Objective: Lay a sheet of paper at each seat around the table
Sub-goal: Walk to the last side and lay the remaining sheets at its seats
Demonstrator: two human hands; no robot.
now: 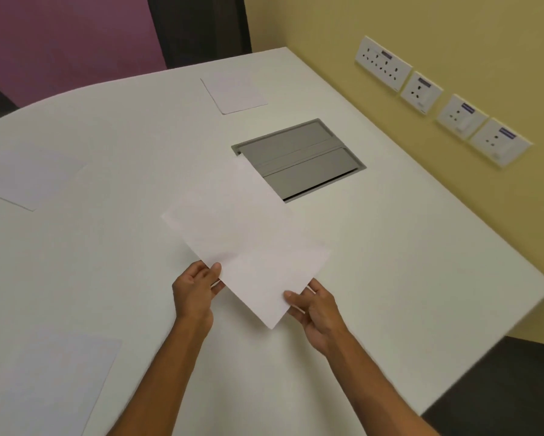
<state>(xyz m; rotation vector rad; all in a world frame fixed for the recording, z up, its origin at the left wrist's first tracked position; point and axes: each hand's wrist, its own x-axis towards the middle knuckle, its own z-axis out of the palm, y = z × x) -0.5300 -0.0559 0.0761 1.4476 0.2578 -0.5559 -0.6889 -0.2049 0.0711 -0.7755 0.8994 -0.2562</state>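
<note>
I hold a white sheet of paper (245, 240) above the white table (405, 253), tilted so one corner points at me. My left hand (195, 294) pinches its near-left edge, thumb on top. My right hand (316, 313) pinches the near-right edge, thumb on top as well. Three more sheets lie flat on the table: one at the far side (234, 91), one at the left edge (28, 176), one at the near left (47, 385).
A grey cable hatch (299, 158) is set into the table just beyond the held sheet. A yellow wall with several sockets (421, 89) runs along the table's right side. The table's right corner ends over dark floor (516, 388).
</note>
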